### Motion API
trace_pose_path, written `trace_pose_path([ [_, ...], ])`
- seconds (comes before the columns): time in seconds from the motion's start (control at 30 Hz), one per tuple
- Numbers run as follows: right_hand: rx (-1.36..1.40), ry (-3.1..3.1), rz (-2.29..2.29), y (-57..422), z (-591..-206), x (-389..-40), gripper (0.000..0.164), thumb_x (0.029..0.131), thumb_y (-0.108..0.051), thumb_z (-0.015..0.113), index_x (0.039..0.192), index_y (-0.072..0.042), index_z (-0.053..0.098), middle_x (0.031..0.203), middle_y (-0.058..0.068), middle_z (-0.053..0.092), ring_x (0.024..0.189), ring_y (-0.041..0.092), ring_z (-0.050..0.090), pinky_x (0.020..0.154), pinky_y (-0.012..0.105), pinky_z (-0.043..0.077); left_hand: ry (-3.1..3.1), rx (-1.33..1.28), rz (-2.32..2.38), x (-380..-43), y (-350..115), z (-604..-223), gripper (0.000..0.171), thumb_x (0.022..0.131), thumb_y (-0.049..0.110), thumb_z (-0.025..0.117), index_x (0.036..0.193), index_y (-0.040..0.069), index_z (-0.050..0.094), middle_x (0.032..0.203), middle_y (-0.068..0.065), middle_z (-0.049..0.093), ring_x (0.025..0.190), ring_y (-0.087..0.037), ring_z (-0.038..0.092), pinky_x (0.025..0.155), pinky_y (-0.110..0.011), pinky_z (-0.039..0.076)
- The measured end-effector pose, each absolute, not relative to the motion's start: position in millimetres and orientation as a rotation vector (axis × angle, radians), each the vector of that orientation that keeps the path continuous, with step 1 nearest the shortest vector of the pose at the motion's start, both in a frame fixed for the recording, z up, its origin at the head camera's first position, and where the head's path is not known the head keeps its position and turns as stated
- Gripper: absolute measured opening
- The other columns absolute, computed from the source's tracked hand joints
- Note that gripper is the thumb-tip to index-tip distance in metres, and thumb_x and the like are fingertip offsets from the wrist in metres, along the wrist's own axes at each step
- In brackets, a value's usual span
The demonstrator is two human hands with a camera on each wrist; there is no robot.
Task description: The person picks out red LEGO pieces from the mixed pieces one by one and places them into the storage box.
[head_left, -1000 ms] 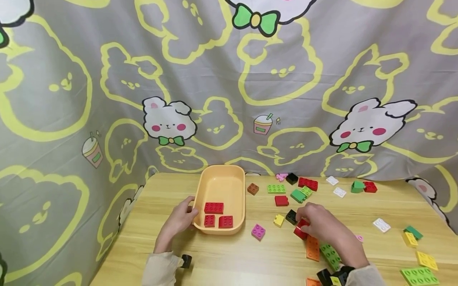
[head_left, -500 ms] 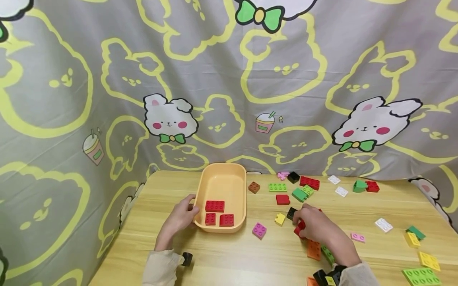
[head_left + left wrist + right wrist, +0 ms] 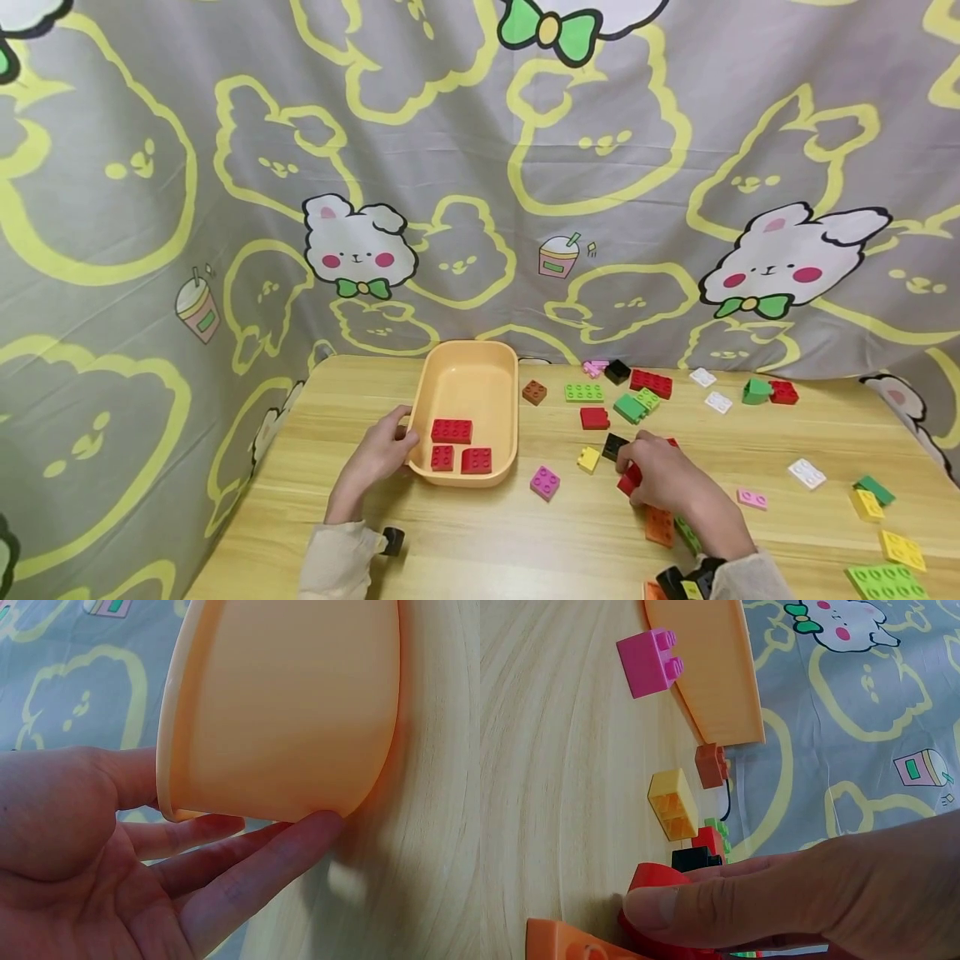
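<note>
At its near left corner, my left hand (image 3: 381, 450) grips the pale orange tray (image 3: 468, 383), thumb over the rim and fingers against the outer wall (image 3: 285, 750). Three red bricks lie in the tray's near end. My right hand (image 3: 667, 479) pinches a red brick (image 3: 628, 479) low over the table, thumb along its side; fingers hide much of that brick (image 3: 660, 876). Just beyond are a black brick (image 3: 615, 447) and a yellow brick (image 3: 588, 459). An orange brick (image 3: 659, 527) and a partly covered green brick (image 3: 687, 534) lie under the right wrist.
A magenta brick (image 3: 545, 482) sits between tray and right hand. Toward the back stand a brown brick (image 3: 534, 392), a red brick (image 3: 595, 418) and several others. White, yellow and green bricks are scattered at the right. A patterned curtain (image 3: 450, 208) closes off the table's back.
My right hand has shifted slightly left with the red brick, uncovering a pink brick to its right. The left hand keeps its hold on the tray. The head view has tilted a little.
</note>
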State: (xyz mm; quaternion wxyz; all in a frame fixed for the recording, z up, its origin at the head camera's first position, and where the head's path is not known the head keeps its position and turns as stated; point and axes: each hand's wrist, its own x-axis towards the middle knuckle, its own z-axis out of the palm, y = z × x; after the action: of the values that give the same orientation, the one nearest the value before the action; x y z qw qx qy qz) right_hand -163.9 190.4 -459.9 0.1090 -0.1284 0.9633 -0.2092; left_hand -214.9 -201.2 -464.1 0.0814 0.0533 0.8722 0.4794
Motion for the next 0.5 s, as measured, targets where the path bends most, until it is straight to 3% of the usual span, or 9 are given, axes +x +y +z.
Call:
trace_pose_path([
  [0.5, -0.409, 2.835, -0.601, 189.5, -461.2, -163.6, 0.033, 0.059, 0.001, 0.088, 0.083, -0.010, 0.069, 0.084, 0.006, 0.054, 0.074, 0.021, 0.051, 0.063, 0.036, 0.054, 2.616, 0.150, 1.423, -214.6, -201.8, -464.7, 0.044, 0.093, -0.003, 0.048, 0.137, -0.003, 0.048, 0.100, -0.027, 0.068, 0.075, -0.031, 0.068, 0.051, -0.045, 0.060],
])
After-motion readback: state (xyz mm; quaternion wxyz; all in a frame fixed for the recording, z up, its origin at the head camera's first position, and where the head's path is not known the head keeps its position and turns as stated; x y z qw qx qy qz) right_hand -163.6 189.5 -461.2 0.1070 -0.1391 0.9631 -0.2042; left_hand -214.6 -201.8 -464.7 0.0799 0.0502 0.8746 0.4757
